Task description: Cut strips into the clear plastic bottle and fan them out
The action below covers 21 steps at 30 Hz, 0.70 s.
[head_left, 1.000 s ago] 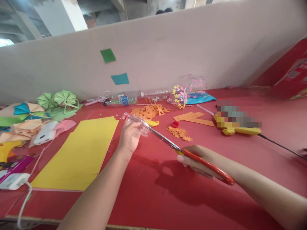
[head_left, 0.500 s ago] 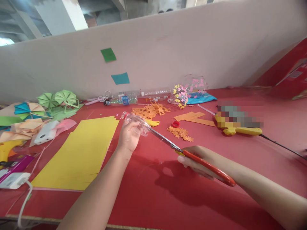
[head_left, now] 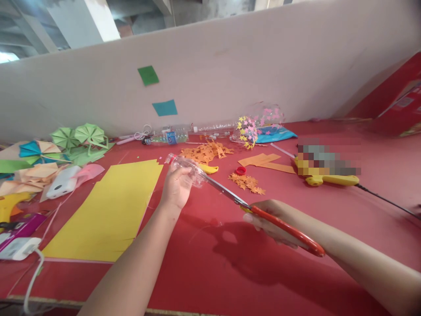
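Note:
My left hand [head_left: 178, 186] is closed around a clear plastic bottle top [head_left: 175, 161] with a red ring at its neck, held above the red table. Red-handled scissors [head_left: 226, 192] are in my right hand [head_left: 274, 219], with their blade tips against the bottle's cut end. The fingers of my right hand are wrapped about the handles, and part of them is hidden behind the red grip. Beyond the bottle lies a yellow curved object [head_left: 210, 169]. A red cap [head_left: 241, 170] rests by a heap of orange paper stars [head_left: 248, 183].
Yellow paper sheets [head_left: 108, 210] lie on the left, near folded green paper [head_left: 89, 134] and a white corded device [head_left: 21, 249]. Orange scraps [head_left: 205, 152] and plastic bottles [head_left: 173, 137] line the back by the wall. A yellow tool [head_left: 332, 180] with a black cord sits right.
The scissors' handles have shifted slightly downward and the fingers of my right hand have moved a little. My left hand and the bottle stay almost where they were.

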### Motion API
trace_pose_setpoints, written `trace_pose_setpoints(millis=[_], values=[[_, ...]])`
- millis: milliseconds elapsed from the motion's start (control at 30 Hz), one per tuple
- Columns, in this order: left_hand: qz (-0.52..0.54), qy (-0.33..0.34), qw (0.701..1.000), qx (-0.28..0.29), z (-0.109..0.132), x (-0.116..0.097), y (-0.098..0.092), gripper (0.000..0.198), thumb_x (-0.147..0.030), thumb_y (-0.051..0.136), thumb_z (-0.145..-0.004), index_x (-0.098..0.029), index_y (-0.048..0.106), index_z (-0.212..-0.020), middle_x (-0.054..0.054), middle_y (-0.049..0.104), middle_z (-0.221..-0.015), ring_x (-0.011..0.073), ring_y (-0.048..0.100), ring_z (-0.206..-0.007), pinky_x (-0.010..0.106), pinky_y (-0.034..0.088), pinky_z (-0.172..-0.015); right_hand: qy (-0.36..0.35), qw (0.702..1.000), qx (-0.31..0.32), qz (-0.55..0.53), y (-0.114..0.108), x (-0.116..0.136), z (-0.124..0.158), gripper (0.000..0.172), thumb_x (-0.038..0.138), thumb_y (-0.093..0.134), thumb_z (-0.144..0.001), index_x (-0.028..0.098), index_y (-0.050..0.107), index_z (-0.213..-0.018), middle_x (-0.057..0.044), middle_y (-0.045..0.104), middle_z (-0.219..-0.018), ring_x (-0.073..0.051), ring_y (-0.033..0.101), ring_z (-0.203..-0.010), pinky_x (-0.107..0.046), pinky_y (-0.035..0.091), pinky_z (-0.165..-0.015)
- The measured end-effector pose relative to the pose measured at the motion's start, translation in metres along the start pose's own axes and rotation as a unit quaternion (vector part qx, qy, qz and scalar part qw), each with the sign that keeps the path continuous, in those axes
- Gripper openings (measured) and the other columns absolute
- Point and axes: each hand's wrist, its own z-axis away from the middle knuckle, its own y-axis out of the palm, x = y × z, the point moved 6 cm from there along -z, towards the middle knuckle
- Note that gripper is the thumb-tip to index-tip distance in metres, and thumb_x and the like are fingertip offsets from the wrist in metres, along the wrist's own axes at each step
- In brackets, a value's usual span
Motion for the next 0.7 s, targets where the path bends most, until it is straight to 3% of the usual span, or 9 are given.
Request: trace_pose_setpoints(millis=[367, 500, 700], values=[[-0.017, 0.011, 1.0, -0.006, -0.003, -0.0028, -0.0029, 0.037, -0.005, 0.063, -0.053, -0.022, 0.054, -0.085, -0.003, 0.064, -0.076, 0.0131, 0.062, -0.073, 0.027, 0.046, -0.069, 0.028, 0.998, -0.014, 0.048, -0.0022, -0.0013, -0.0029, 0.045, 0.059, 0.063, -0.074, 0.021, 0.043, -0.062, 0.009, 0.035, -0.045, -0.007, 0.035, -0.034, -0.02, 0.028, -0.035], [-0.037, 0.021, 0.999, -0.006, -0.0024, -0.004, -0.0026, 0.039, -0.006, 0.064, -0.053, -0.022, 0.054, -0.087, -0.003, 0.064, -0.076, 0.0135, 0.062, -0.072, 0.028, 0.046, -0.067, -0.022, 0.999, 0.0, 0.047, -0.0013, 0.0032, -0.0003, 0.047, 0.059, 0.058, -0.08, 0.021, 0.037, -0.062, 0.008, 0.036, -0.045, -0.007, 0.035, -0.039, -0.02, 0.027, -0.04], [-0.073, 0.028, 0.997, 0.016, 0.0031, -0.004, 0.0059, 0.039, -0.006, 0.063, -0.055, -0.021, 0.053, -0.089, -0.003, 0.063, -0.075, 0.013, 0.061, -0.072, 0.028, 0.046, -0.068, -0.053, 0.996, 0.021, 0.063, -0.0011, 0.002, 0.003, 0.046, 0.061, 0.058, -0.08, 0.02, 0.043, -0.067, 0.006, 0.041, -0.056, -0.008, 0.035, -0.05, -0.02, 0.028, -0.046]])
